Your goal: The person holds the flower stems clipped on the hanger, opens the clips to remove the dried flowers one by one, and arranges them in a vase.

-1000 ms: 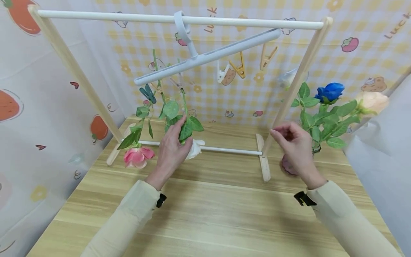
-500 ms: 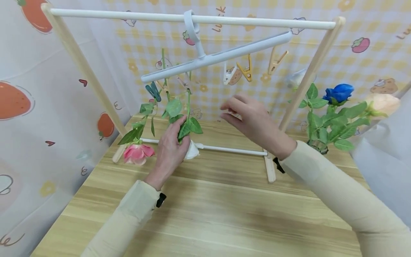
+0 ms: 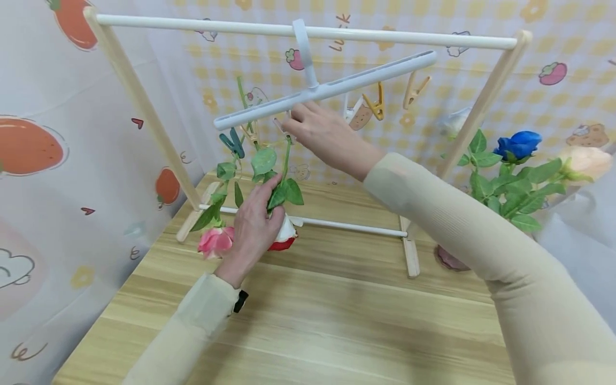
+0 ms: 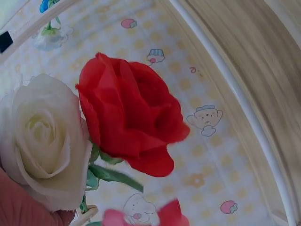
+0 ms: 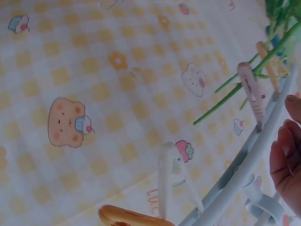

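My left hand [image 3: 255, 227] grips the stem and leaves of a white rose [image 3: 286, 229], which hangs bloom down. A red rose [image 4: 131, 113] shows beside the white one in the left wrist view. The stem [image 5: 221, 103] passes through a pink clothespin [image 5: 254, 89] on the white hanger [image 3: 375, 73]. Close to that clothespin is my right hand [image 3: 327, 133], its fingers loosely bent and apart from it in the right wrist view. To the left hangs a pink rose [image 3: 215, 241], below a teal clothespin [image 3: 233, 143].
The tilted hanger hooks over the white top bar [image 3: 409, 37] of a wooden stand. White, yellow [image 3: 377, 104] and orange clothespins [image 3: 415, 93] hang on its right half. Blue [image 3: 518, 144], peach [image 3: 584, 160] and white roses stand at the right. A white bar [image 3: 351, 226] crosses low.
My right hand has moved from beside the stand's right post, leftward and up to the pink clothespin under the hanger. The left hand keeps its hold, and more of the red rose shows.
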Demonstrator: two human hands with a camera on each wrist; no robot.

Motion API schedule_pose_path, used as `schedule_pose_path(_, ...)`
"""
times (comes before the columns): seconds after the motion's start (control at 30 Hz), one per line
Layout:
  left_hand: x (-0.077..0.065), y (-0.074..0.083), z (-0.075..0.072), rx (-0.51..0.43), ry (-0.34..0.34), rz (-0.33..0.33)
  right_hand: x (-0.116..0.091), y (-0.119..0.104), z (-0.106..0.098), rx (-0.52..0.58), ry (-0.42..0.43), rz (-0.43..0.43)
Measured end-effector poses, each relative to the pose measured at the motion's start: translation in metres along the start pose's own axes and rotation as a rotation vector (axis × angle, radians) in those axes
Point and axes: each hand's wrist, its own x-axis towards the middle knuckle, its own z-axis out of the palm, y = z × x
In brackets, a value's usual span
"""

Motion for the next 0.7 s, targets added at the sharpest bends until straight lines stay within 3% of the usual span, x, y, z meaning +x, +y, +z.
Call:
schedule_pose_path(0.13, -0.002, -0.001, -0.004, 0.022, 0.013, 0.018, 0.017, 0.004, 0.004, -0.193, -0.106, -0.046)
schedule_pose_path(0.27, -0.003, -0.002, -0.007, 0.039, 0.021, 0.030, 0.029, 0.005, 0.010, -0.374, -0.139, -0.140)
schedule_pose_path(0.7, -0.005, 0.003, -0.020, 0.047, 0.019, 0.043, 0.045, 0.014, 0.020, -0.515, -0.102, -0.379)
